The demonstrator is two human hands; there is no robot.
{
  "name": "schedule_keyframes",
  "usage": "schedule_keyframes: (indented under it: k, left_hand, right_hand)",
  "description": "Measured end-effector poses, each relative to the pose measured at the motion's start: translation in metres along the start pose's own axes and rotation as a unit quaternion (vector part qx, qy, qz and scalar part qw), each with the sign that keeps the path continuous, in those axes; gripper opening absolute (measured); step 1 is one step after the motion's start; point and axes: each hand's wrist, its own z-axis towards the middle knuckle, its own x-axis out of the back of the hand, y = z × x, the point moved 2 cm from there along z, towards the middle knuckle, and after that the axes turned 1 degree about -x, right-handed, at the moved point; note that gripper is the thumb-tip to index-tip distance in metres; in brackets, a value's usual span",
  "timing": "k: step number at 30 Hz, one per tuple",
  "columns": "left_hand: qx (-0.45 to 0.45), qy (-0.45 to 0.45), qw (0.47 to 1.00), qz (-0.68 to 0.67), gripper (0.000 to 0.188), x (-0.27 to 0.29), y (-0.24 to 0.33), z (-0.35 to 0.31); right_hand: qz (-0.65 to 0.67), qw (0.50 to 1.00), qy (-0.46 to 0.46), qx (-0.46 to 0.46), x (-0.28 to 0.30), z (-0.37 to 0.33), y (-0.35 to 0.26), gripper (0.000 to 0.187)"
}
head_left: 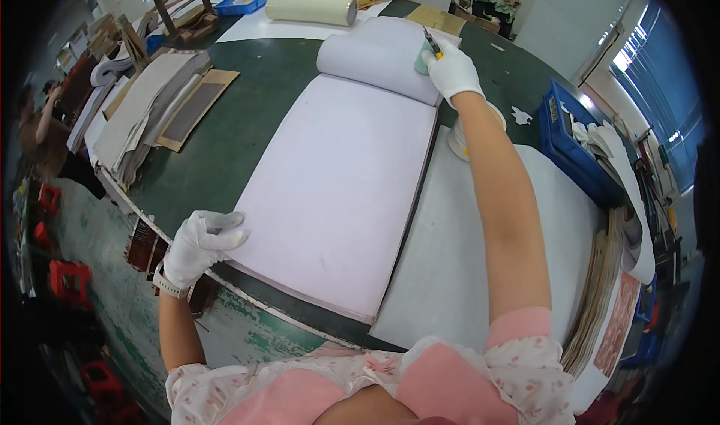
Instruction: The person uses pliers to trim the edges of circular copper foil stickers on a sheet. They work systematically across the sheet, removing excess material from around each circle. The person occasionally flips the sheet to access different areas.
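Note:
A long stack of white paper sheets (337, 192) lies on the dark green table, its far end curled over into a broad roll (375, 59). At the near left corner, my left hand (201, 246), in a white glove, pinches the edge of the paper. My right hand (454, 72), gloved too, reaches to the far right side of the roll. Its closed fingers hold a slim pen-like tool (433, 44) with a dark tip and a yellow part. A pale green piece (422, 63) shows beside those fingers, against the paper; its kind is unclear.
White tape-like rolls (458, 141) stand under my right forearm. To the right are a blue crate (577, 151) with crumpled white material and a large pale sheet (450, 252). Piled sheets (154, 110) lie left, a cream roll (311, 9) far back. Other people work nearby.

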Motion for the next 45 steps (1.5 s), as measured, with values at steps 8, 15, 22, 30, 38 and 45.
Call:
schedule_keyframes:
  k: [8,15,22,30,38,45]
  left_hand:
    - [0.011,0.019,0.999,0.035,0.024,0.003,0.0,-0.021]
    - [-0.057,-0.003,0.998,0.021,0.019,0.007,0.011,-0.03]
    - [-0.217,0.009,0.958,0.186,0.021,0.001,0.017,-0.037]
    - [-0.165,0.124,0.969,0.138,0.023,0.02,0.002,-0.045]
    - [-0.228,0.097,0.949,0.195,0.025,0.008,0.012,-0.037]
    - [-0.341,0.003,0.894,0.291,0.026,-0.03,0.031,-0.028]
  right_hand:
    - [-0.024,0.999,-0.029,0.012,0.004,0.012,-0.007,0.035]
    - [-0.025,0.999,0.024,0.041,0.007,0.012,-0.003,0.034]
    - [-0.01,0.998,0.054,0.02,0.007,0.019,-0.002,0.033]
    - [0.006,1.0,0.016,0.01,0.01,0.019,0.001,0.037]
    - [-0.041,0.998,0.029,0.031,0.008,0.024,0.002,0.037]
    - [-0.039,0.999,-0.002,0.032,0.007,0.022,-0.001,0.036]
